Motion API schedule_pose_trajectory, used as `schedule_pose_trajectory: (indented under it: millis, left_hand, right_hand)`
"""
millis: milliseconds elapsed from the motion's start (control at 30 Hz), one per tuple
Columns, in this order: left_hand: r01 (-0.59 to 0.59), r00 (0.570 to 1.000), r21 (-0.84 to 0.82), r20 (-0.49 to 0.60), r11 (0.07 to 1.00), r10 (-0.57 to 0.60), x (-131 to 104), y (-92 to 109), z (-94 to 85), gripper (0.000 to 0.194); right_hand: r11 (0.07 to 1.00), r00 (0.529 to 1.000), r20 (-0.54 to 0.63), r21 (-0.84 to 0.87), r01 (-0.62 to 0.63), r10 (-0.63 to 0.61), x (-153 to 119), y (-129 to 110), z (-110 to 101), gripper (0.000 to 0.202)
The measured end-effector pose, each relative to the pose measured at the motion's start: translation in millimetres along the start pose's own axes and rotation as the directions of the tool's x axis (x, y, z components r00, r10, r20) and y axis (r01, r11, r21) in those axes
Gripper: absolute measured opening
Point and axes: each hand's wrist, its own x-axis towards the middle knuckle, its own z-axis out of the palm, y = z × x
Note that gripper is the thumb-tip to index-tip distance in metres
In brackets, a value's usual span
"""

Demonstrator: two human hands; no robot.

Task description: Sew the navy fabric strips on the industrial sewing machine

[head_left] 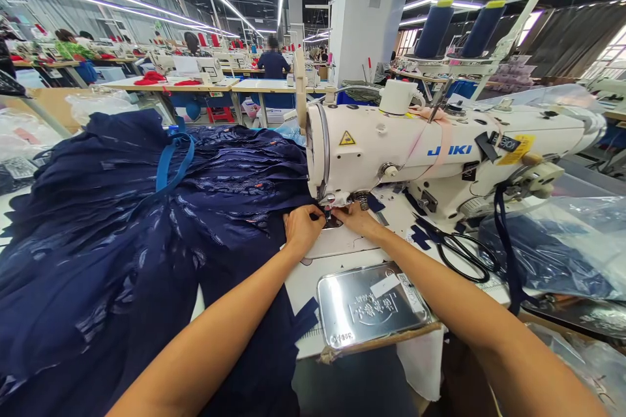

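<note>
Both of my hands are at the needle area of a white sewing machine [372, 143]. My left hand [302, 227] is closed in a pinch just left of the needle, with dark navy fabric right beside its wrist. From the other side, my right hand [359, 218] reaches in, thumb and fingers pressed together close to the presser foot. Whatever lies between the fingertips of either hand is too small to make out. A big heap of navy garments [122, 221] covers the table to the left, bundled with a blue strap [169, 166].
A shiny metal tin lid [372, 303] lies in front of the machine. Black scissors [460, 251] rest to the right, near a navy strip [508, 247] and plastic-bagged fabric [552, 244]. Two navy thread cones [433, 29] stand behind. A co-worker [272, 64] sits farther back.
</note>
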Motion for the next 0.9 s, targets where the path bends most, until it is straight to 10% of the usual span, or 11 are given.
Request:
schedule_pose_trajectory:
  millis: [900]
  left_hand:
    - [-0.008,1.000,-0.016,-0.020,1.000,0.008,-0.2,-0.6,1.5,0.014]
  right_hand:
    - [0.995,0.996,0.047,0.055,0.078,-0.081,2.8,4.5,3.8,0.019]
